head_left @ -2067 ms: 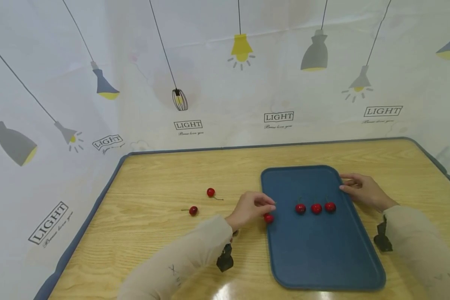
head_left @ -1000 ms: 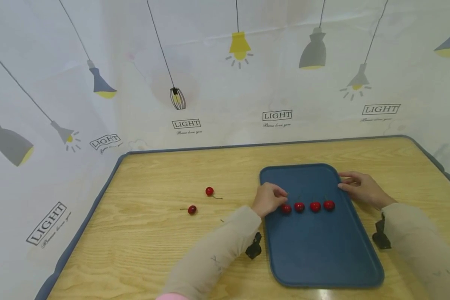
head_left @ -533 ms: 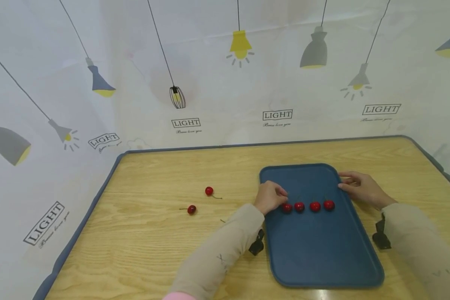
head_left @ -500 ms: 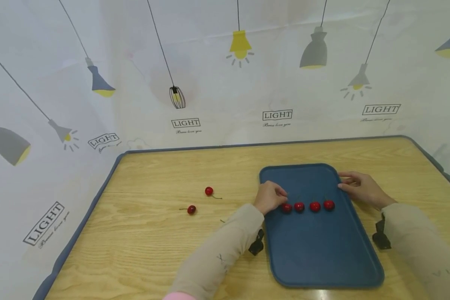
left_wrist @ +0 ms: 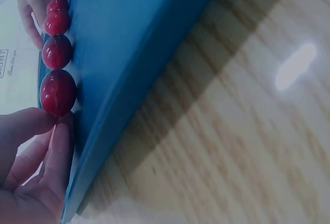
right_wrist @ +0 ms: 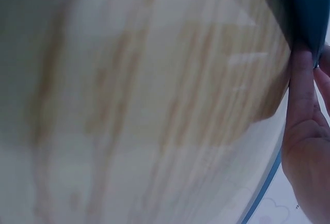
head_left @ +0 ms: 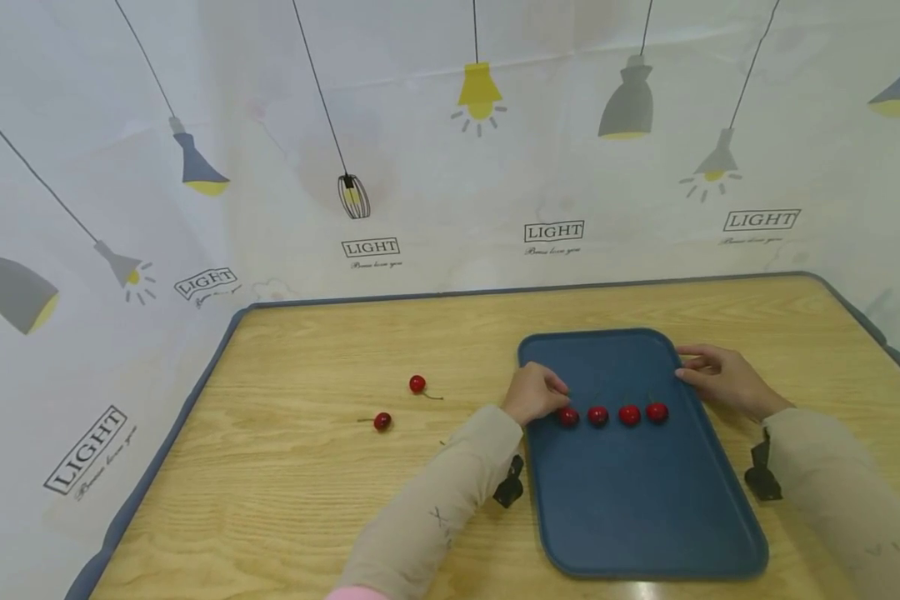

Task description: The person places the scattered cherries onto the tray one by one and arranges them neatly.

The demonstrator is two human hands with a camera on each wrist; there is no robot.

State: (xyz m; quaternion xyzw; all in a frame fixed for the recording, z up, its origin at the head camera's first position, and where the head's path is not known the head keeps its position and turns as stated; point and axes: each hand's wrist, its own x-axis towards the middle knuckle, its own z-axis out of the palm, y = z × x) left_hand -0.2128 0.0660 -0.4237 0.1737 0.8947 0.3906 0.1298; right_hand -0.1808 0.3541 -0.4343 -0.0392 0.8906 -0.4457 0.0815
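Observation:
My left hand (head_left: pixel 536 393) is over the left side of a blue tray (head_left: pixel 645 500), pinching the stem of a red cherry (head_left: pixel 568 417). In the left wrist view, thumb and fingertips meet at the stem, just beside the shiny cherry (left_wrist: pixel 58 93). To its right, three more cherries (head_left: pixel 629 415) form a row across the tray, stems pointing away. The right hand (head_left: pixel 731 382) grips the tray's right rim near its far corner. The right wrist view shows its thumb and fingers at the tray edge (right_wrist: pixel 309 12).
Two cherries lie on the wooden table (head_left: pixel 292 500) left of the tray: one farther back (head_left: pixel 417 384), one nearer (head_left: pixel 382 422). A stem tip (head_left: pixel 444 442) shows beside the left sleeve, the rest hidden. A lamp-printed cloth (head_left: pixel 435 167) stands behind the table.
From the tray's left rim, my left hand brought the cherry inward to the row's left end, then shifted it slightly back left. The right hand has stayed on the rim.

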